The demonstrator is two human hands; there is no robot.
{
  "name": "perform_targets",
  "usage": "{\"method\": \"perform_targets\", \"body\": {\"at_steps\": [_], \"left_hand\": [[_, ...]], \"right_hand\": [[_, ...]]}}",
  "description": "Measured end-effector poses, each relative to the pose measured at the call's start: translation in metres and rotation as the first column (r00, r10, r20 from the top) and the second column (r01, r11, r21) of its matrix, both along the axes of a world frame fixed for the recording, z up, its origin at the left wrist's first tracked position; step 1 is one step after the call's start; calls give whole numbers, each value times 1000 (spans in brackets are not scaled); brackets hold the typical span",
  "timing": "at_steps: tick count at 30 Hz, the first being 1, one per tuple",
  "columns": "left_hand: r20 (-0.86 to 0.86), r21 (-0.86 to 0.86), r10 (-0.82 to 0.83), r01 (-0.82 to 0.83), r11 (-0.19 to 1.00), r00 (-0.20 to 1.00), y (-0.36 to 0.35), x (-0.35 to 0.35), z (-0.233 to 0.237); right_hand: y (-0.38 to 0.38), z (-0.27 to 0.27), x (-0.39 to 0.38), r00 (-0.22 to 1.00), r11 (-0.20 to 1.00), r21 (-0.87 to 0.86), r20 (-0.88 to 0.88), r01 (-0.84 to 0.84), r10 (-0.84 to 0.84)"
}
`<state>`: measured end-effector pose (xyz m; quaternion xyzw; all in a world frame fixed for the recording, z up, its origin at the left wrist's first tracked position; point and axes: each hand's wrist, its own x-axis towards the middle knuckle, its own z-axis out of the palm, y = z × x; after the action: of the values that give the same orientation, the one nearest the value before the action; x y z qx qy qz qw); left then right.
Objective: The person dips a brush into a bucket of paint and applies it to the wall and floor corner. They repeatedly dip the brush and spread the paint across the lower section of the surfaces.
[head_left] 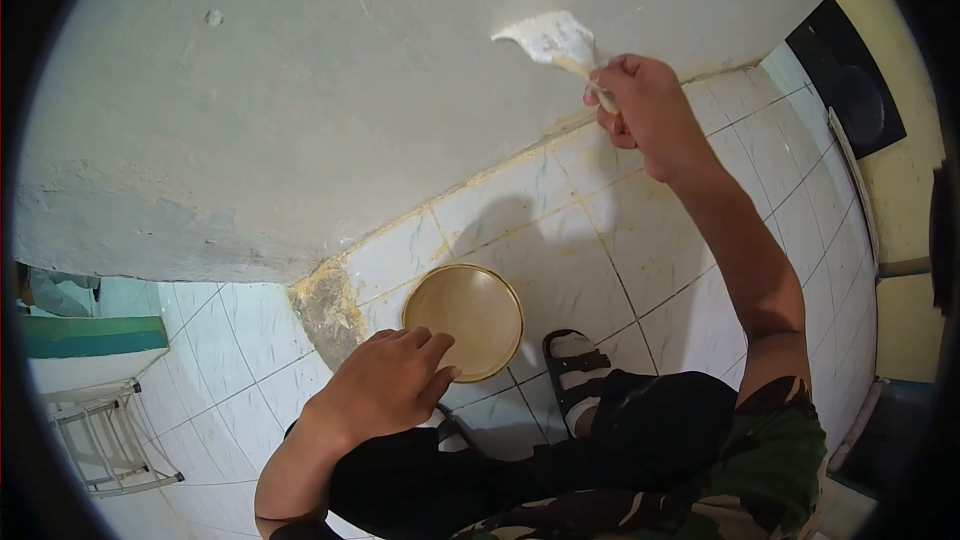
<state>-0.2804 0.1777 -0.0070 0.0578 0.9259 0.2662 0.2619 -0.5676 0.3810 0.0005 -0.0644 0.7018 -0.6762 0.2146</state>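
Note:
My right hand is closed around the wooden handle of a paintbrush. Its wide bristles are coated white and lie against the grey wall, a little above the floor line. My left hand hangs over the near left rim of a round container with a yellowish edge and a pale inside. The fingers of that hand are loosely bent, the thumb apart from them, with nothing seen between them. The container stands on the tiles between the wall and my feet.
White tiles with yellowish stains run along the wall's foot. At the wall corner lies a rough, crumbled patch. My sandalled foot is close to the container. A metal rack stands at left; a dark panel is at far right.

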Motion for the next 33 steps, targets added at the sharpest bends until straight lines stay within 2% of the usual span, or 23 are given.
{"method": "perform_targets", "body": {"at_steps": [2,4,5,7,8,10,11,13,15,17,19,20,22,30,33], "left_hand": [[36,-11,15,-15,1000,999,-1,1,-1],[21,-10,26,-26,1000,999,-3,3,-2],[4,-11,39,-39,999,999,-4,4,-2],[2,-17,39,-39,999,999,-5,4,-1],[-3,-25,41,-41,999,999,-5,3,0],[1,-23,39,-39,999,999,-6,2,0],[2,-18,40,-40,999,999,-5,2,-1],[-9,-7,35,-35,999,999,-6,2,-4],[-23,6,32,-32,999,999,-6,1,-4],[67,-19,42,-41,999,997,-5,-3,0],[69,-21,43,-41,999,997,-5,-3,0],[72,-21,42,-41,999,996,-6,-4,0],[67,-20,42,-40,999,997,-9,-3,-2],[62,-10,24,-24,1000,998,-16,-3,-11],[-20,39,20,-20,999,1000,-17,-1,-14]], "right_hand": [[3,3,4,999,999,-21,-29,-38,38],[3,-5,18,973,999,54,-229,5,7],[5,-15,21,974,998,56,-225,7,5],[10,-50,23,908,982,169,-396,-78,140],[12,-66,28,909,982,169,-392,-79,141],[14,-102,37,868,909,409,-423,-74,261],[17,-123,38,868,910,407,-422,-77,263],[23,-169,35,805,822,546,-410,-160,429],[26,-214,31,790,782,611,-419,-120,449],[25,-241,26,776,739,670,-426,-76,466],[21,-257,20,800,673,733,-343,-100,493],[15,-264,16,798,676,730,-346,-102,493],[9,-279,8,801,607,791,-314,-75,509],[-6,-296,-2,816,588,807,-303,-56,492],[-5,-301,-2,822,610,791,-318,-46,473]]}}
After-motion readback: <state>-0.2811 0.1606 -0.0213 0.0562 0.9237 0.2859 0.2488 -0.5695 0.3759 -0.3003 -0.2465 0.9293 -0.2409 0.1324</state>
